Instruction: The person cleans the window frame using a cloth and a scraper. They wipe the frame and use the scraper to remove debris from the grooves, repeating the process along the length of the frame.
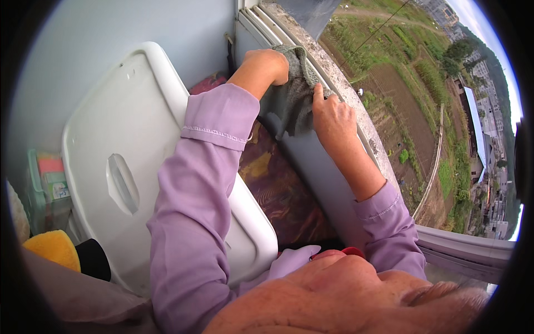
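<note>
A grey-green knitted cloth (pixel 297 77) is bunched over the inner edge of a window frame, and part of it hangs down the wall inside. My left hand (pixel 267 67) grips its upper left part, with the wrist bent and most fingertips hidden. On the cloth's right side, my right hand (pixel 333 112) holds it against the frame. Its index finger lies along the cloth and the other fingers curl out of sight. Beside the cloth run the pale rails of the window track (pixel 256 25).
A rough stone outer ledge (pixel 358 106) borders the track, with fields beyond and below. To the left stands a large white plastic lid or panel (pixel 125 112) with a recessed grip. Dark red patterned fabric (pixel 283 188) lies under my arms. A green plastic box (pixel 50 200) is farther left.
</note>
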`<action>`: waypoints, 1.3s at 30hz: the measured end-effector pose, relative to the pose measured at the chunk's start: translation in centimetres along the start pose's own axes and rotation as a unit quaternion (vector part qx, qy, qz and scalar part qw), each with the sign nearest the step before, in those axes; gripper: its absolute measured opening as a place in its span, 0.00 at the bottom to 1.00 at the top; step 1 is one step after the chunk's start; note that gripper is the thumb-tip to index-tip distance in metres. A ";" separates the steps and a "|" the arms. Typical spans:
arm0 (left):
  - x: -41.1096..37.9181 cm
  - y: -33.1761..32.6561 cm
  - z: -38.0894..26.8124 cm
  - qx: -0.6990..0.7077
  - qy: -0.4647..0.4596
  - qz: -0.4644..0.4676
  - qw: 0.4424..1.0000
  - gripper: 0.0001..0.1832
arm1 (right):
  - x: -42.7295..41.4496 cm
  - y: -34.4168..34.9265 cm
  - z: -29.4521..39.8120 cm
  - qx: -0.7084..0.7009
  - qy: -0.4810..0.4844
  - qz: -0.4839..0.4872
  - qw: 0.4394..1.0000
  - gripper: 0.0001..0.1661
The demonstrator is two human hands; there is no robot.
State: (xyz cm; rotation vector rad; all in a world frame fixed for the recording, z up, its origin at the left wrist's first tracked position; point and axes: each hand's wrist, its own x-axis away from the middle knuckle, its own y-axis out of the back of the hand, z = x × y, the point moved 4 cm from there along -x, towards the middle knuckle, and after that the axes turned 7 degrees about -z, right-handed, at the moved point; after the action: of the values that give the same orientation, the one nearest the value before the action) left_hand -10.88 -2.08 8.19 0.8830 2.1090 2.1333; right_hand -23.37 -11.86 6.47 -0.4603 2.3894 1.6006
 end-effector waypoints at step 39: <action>3.5 -4.4 -10.3 0.322 -0.373 0.151 0.857 0.15 | 31.2 9.7 -6.0 -0.570 -0.367 -0.031 0.735 0.18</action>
State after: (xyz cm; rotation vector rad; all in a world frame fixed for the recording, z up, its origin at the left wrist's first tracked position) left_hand -19.52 -9.79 6.16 1.8142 2.2727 0.7951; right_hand -55.99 -18.11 5.85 -0.0137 0.6361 2.4272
